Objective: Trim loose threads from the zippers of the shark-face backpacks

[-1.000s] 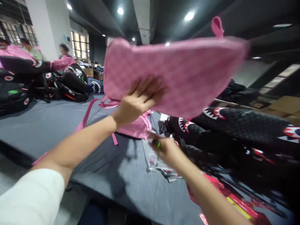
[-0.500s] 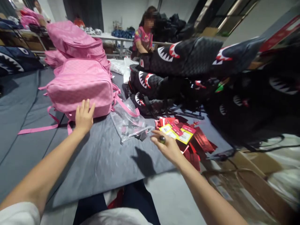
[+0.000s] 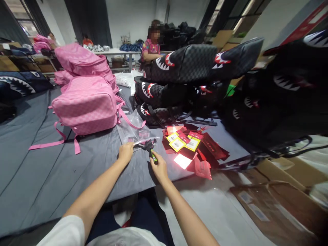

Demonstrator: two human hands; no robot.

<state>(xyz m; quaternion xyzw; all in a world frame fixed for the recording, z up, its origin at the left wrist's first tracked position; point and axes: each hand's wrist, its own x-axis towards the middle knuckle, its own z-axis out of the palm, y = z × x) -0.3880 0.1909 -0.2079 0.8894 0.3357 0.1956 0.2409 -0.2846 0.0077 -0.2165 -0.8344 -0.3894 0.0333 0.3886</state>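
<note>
Closed at the near edge of a clear plastic bag [image 3: 129, 131], my left hand [image 3: 125, 152] pinches its rim. Several small pink and black pieces show through the film. My right hand [image 3: 159, 167] is closed around a slim object with a bright green and black end [image 3: 154, 156]; its kind I cannot make out. Dark parts [image 3: 147, 146] lie between the two hands at the bag's opening. Beyond my left hand stands a pink checked backpack [image 3: 85, 106], its straps trailing on the table. Red tags and yellow-edged labels [image 3: 177, 143] lie in a loose pile right of my right hand.
Black checked backpacks with shark-mouth prints [image 3: 161, 94] are stacked at the back right. More pink bags [image 3: 79, 58] lie behind the front one. Cardboard boxes [image 3: 279, 201] stand beyond the table's right edge. A co-worker [image 3: 151, 46] is across the table.
My left hand has left the pink backpack and come right and nearer to the plastic bag's edge. My right hand has moved left and down, away from the tags. The view has shifted.
</note>
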